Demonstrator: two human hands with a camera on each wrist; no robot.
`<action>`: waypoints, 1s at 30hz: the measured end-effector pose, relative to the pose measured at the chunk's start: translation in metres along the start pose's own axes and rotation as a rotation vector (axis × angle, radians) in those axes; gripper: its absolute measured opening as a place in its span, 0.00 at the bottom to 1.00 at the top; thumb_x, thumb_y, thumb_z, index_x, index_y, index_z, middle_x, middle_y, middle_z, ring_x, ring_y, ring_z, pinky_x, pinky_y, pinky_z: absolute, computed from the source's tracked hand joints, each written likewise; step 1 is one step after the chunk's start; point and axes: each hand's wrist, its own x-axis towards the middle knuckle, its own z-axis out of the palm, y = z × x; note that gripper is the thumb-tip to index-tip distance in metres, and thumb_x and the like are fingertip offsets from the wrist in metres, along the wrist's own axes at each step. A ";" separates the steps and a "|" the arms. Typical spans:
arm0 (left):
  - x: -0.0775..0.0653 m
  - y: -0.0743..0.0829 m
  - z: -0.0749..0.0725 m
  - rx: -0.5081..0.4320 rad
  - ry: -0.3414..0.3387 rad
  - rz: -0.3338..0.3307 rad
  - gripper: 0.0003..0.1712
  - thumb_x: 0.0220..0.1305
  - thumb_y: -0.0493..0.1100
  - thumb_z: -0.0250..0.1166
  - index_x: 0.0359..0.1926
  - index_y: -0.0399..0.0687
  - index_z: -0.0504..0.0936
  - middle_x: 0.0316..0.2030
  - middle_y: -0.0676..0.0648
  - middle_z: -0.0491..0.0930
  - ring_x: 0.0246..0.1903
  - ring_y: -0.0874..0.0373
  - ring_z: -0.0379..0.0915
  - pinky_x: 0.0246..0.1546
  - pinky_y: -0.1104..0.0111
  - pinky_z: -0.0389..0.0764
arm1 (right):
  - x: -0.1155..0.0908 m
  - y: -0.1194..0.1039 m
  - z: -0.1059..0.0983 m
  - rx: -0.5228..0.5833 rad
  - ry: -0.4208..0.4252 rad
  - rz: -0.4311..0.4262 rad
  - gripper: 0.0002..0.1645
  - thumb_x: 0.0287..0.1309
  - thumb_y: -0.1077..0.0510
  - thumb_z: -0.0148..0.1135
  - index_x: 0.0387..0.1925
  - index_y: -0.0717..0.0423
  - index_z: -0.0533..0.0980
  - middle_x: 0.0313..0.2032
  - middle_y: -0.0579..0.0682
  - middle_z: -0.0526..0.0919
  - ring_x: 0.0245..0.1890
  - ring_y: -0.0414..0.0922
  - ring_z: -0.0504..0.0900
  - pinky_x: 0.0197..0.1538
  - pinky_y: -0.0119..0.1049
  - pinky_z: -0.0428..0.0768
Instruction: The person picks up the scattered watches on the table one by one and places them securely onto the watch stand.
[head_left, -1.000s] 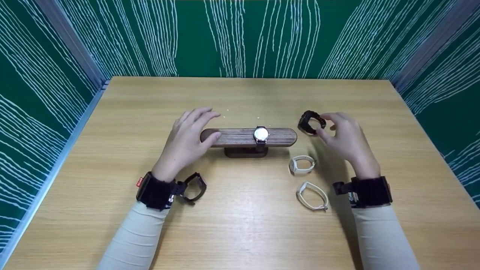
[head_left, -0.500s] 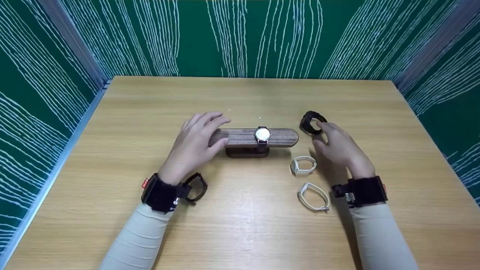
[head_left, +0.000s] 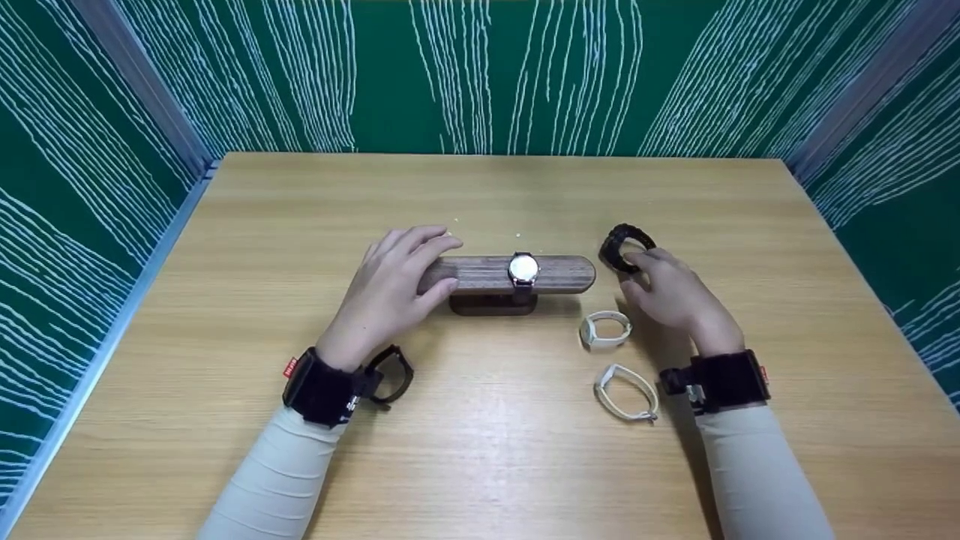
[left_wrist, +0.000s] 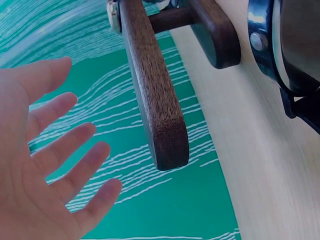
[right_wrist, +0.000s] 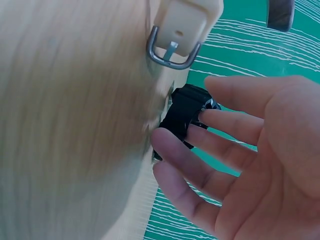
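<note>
My left hand (head_left: 386, 289) hovers over the left end of the brown wooden watch stand (head_left: 480, 275), fingers spread. The left wrist view shows its fingers (left_wrist: 75, 142) apart from the stand's bar (left_wrist: 155, 95). A round-faced wristwatch (head_left: 523, 268) is strapped around the bar, right of its middle. At the right, my right hand (head_left: 679, 292) is beside a black watch (head_left: 616, 247) standing on its side on the table. Its loosely bent fingertips overlap the near part of the strap, also seen in the right wrist view, where the black watch (right_wrist: 182, 115) lies behind the fingers.
Two pale-strapped watches lie before the right hand: the upper watch (head_left: 606, 328) and the lower watch (head_left: 626, 394). Another dark watch (head_left: 394, 375) sits next to the left wrist. Green walls (head_left: 495, 75) with white lines border the wooden table (head_left: 487, 465).
My left hand has moved right and slightly nearer over the stand. My right hand has shifted left and nearer; its fingertips are lower on the black watch, which has turned slightly.
</note>
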 end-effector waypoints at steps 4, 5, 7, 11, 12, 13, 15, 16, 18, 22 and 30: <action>0.000 0.000 0.001 0.003 0.009 0.013 0.28 0.73 0.51 0.70 0.71 0.56 0.78 0.71 0.49 0.75 0.69 0.49 0.68 0.73 0.49 0.65 | 0.000 0.001 0.002 -0.002 0.055 -0.018 0.31 0.74 0.57 0.59 0.72 0.68 0.71 0.70 0.77 0.67 0.70 0.76 0.66 0.73 0.72 0.62; 0.000 0.000 0.001 0.003 0.010 0.015 0.28 0.73 0.51 0.70 0.71 0.56 0.78 0.71 0.48 0.75 0.69 0.49 0.69 0.73 0.49 0.65 | 0.000 0.001 0.003 -0.003 0.076 -0.028 0.29 0.73 0.58 0.60 0.69 0.69 0.73 0.67 0.76 0.70 0.68 0.75 0.68 0.72 0.71 0.64; 0.000 0.000 0.001 0.004 0.011 0.016 0.28 0.73 0.51 0.70 0.70 0.56 0.79 0.71 0.48 0.75 0.69 0.48 0.69 0.73 0.49 0.65 | -0.001 0.001 0.004 -0.006 0.126 -0.053 0.23 0.71 0.60 0.62 0.62 0.69 0.79 0.60 0.75 0.77 0.62 0.72 0.75 0.67 0.69 0.71; -0.001 0.000 0.001 0.004 0.011 0.012 0.27 0.73 0.51 0.70 0.70 0.56 0.79 0.71 0.49 0.75 0.69 0.48 0.69 0.73 0.49 0.65 | -0.001 0.002 0.007 -0.023 0.193 -0.080 0.14 0.66 0.63 0.64 0.49 0.68 0.84 0.48 0.71 0.83 0.51 0.68 0.81 0.56 0.65 0.77; -0.001 0.000 0.001 0.005 0.011 0.012 0.27 0.73 0.51 0.70 0.70 0.57 0.79 0.71 0.49 0.75 0.69 0.48 0.69 0.73 0.49 0.65 | -0.001 0.002 0.007 -0.026 0.200 -0.080 0.13 0.66 0.64 0.65 0.47 0.68 0.84 0.46 0.71 0.84 0.50 0.67 0.81 0.55 0.65 0.77; -0.001 0.000 0.001 0.005 0.010 0.012 0.27 0.73 0.51 0.70 0.70 0.57 0.79 0.71 0.49 0.76 0.69 0.47 0.69 0.73 0.49 0.65 | -0.002 0.002 0.007 -0.030 0.202 -0.078 0.12 0.65 0.64 0.65 0.47 0.68 0.85 0.45 0.70 0.84 0.49 0.67 0.81 0.55 0.65 0.77; -0.001 0.000 0.001 0.002 0.011 0.014 0.27 0.73 0.51 0.70 0.70 0.56 0.79 0.71 0.48 0.76 0.69 0.47 0.69 0.73 0.49 0.65 | -0.002 0.002 0.007 -0.035 0.197 -0.068 0.12 0.65 0.63 0.67 0.46 0.68 0.85 0.45 0.70 0.85 0.50 0.67 0.81 0.56 0.65 0.77; -0.001 0.000 0.001 0.002 0.011 0.014 0.27 0.73 0.51 0.70 0.70 0.56 0.79 0.71 0.49 0.76 0.69 0.47 0.69 0.73 0.49 0.64 | -0.002 0.002 0.006 -0.038 0.193 -0.063 0.12 0.66 0.63 0.67 0.46 0.68 0.86 0.45 0.70 0.86 0.51 0.68 0.82 0.57 0.65 0.77; -0.001 0.000 0.001 0.004 0.011 0.013 0.27 0.73 0.51 0.70 0.70 0.57 0.79 0.71 0.49 0.76 0.70 0.48 0.69 0.74 0.49 0.64 | -0.002 0.001 0.005 -0.039 0.184 -0.053 0.11 0.67 0.64 0.67 0.46 0.67 0.86 0.47 0.70 0.86 0.53 0.69 0.83 0.59 0.66 0.76; 0.000 0.000 0.001 0.005 0.008 0.011 0.27 0.73 0.51 0.70 0.70 0.57 0.79 0.71 0.49 0.76 0.70 0.47 0.69 0.74 0.48 0.63 | -0.003 0.001 0.004 -0.034 0.180 -0.044 0.08 0.68 0.66 0.65 0.43 0.65 0.87 0.47 0.70 0.87 0.53 0.69 0.84 0.59 0.67 0.77; -0.001 0.000 0.001 -0.001 -0.004 0.002 0.28 0.74 0.52 0.69 0.71 0.57 0.78 0.71 0.49 0.75 0.72 0.47 0.67 0.76 0.46 0.61 | -0.003 0.000 0.002 0.019 0.211 0.010 0.15 0.70 0.68 0.59 0.52 0.71 0.83 0.52 0.74 0.85 0.56 0.73 0.82 0.61 0.68 0.77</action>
